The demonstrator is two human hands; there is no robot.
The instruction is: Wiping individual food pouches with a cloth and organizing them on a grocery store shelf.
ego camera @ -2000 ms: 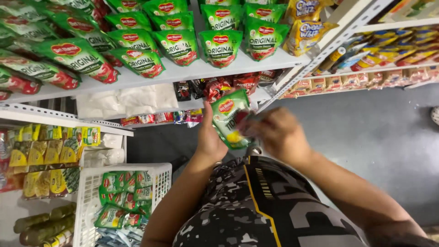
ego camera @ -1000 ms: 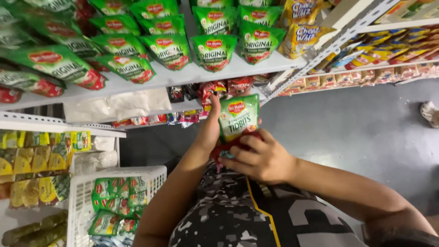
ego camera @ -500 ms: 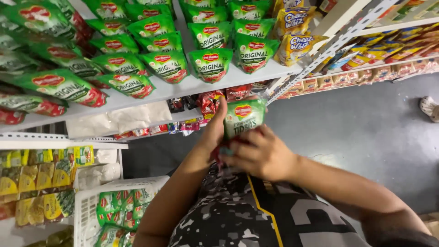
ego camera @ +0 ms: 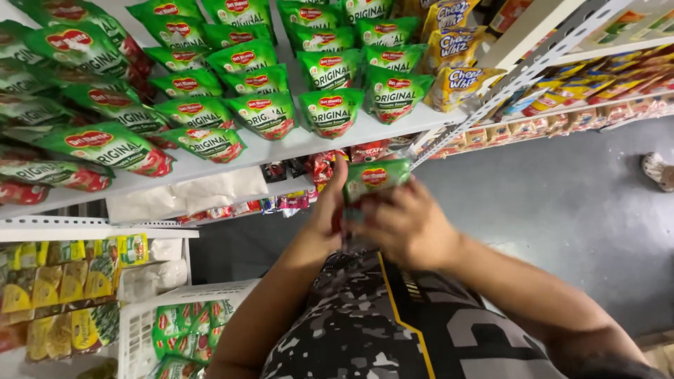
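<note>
A green sauce pouch (ego camera: 375,179) with a red emblem is held in front of my chest, just below the shelf edge. My left hand (ego camera: 328,210) grips its left side, thumb pointing up. My right hand (ego camera: 406,226) covers its lower right part, fingers curled over it. Above, a white shelf (ego camera: 281,149) carries rows of the same green pouches (ego camera: 331,112), standing upright and leaning forward.
Yellow cheese pouches (ego camera: 455,81) stand at the shelf's right end. A white basket (ego camera: 140,319) with more green pouches sits low on the left, beside yellow packets (ego camera: 63,281). Further shelves run off to the right above a grey floor (ego camera: 562,203). A person's foot (ego camera: 658,170) shows at the far right.
The pouch first rose toward the shelf, then came down a little, and my right hand closed over more of its front. The view tilted up, showing more of the shelf.
</note>
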